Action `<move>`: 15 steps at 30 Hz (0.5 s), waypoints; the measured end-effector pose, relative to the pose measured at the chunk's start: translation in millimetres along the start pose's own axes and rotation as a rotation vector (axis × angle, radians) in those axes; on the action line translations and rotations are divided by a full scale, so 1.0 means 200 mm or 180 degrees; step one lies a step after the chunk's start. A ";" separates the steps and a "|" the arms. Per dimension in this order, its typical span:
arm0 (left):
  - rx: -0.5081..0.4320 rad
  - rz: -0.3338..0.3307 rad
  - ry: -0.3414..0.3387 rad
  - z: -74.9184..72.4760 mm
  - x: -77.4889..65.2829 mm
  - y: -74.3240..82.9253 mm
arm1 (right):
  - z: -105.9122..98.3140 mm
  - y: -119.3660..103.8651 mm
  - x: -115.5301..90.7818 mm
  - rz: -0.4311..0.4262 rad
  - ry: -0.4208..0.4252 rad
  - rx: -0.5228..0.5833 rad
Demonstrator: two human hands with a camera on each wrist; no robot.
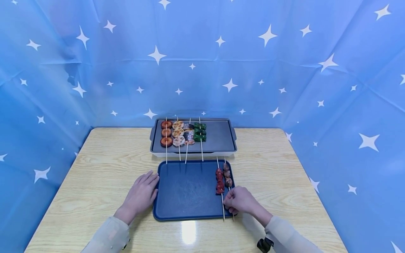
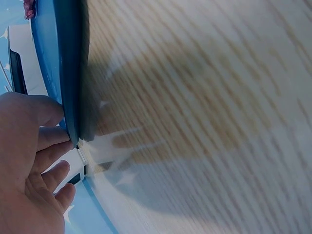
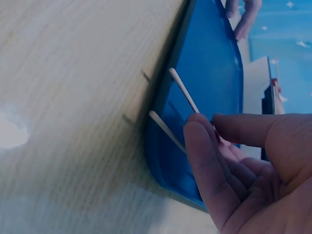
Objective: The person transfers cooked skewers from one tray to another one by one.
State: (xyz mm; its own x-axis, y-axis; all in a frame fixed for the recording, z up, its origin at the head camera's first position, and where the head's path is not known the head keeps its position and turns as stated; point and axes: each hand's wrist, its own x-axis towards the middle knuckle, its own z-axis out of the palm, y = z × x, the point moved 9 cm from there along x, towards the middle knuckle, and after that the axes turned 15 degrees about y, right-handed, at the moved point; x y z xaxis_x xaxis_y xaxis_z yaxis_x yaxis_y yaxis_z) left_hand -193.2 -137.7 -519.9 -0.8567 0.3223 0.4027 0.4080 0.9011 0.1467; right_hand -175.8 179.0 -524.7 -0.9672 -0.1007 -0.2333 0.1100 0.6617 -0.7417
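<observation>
Along the right side of a dark blue tray (image 1: 186, 189) lie two skewers, a red meat skewer (image 1: 219, 181) and a brown meat skewer (image 1: 227, 174). Over the tray's front right corner, my right hand (image 1: 240, 201) has curled fingers at the brown skewer's stick and appears to pinch it; the red skewer's stick runs just left of the fingertips. Two stick ends (image 3: 165, 127) jut past the rim in the right wrist view, partly covered by the fingers. My left hand (image 1: 141, 192) rests at the tray's left edge, fingers fairly straight, its fingertips touching the rim (image 2: 72, 97).
Behind the tray stands a griddle (image 1: 218, 135) carrying several skewers: round brown slices (image 1: 166, 133), lotus root slices (image 1: 178, 133), fish pieces (image 1: 189, 134) and green pepper (image 1: 200, 132). Their sticks overhang its front edge. A starry blue curtain (image 1: 190, 77) surrounds the wooden table (image 1: 104, 158).
</observation>
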 end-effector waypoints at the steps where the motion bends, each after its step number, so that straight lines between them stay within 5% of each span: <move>1: -0.0003 0.0001 0.0001 0.00 0.00 0.00 | -0.01 -0.01 0.00 -0.0006 0.0008 0.0018; 15: -0.0031 -0.0011 -0.0016 -0.01 0.00 0.00 | -0.08 -0.22 0.19 -0.0135 0.0241 0.0088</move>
State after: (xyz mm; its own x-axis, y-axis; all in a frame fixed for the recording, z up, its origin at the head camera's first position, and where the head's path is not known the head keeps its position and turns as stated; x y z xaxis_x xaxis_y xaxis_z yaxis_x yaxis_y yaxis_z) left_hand -192.8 -138.6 -518.9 -0.8596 0.3208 0.3978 0.4081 0.8994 0.1567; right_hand -221.1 159.2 -491.1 -0.9855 -0.0712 -0.1538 0.0737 0.6372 -0.7672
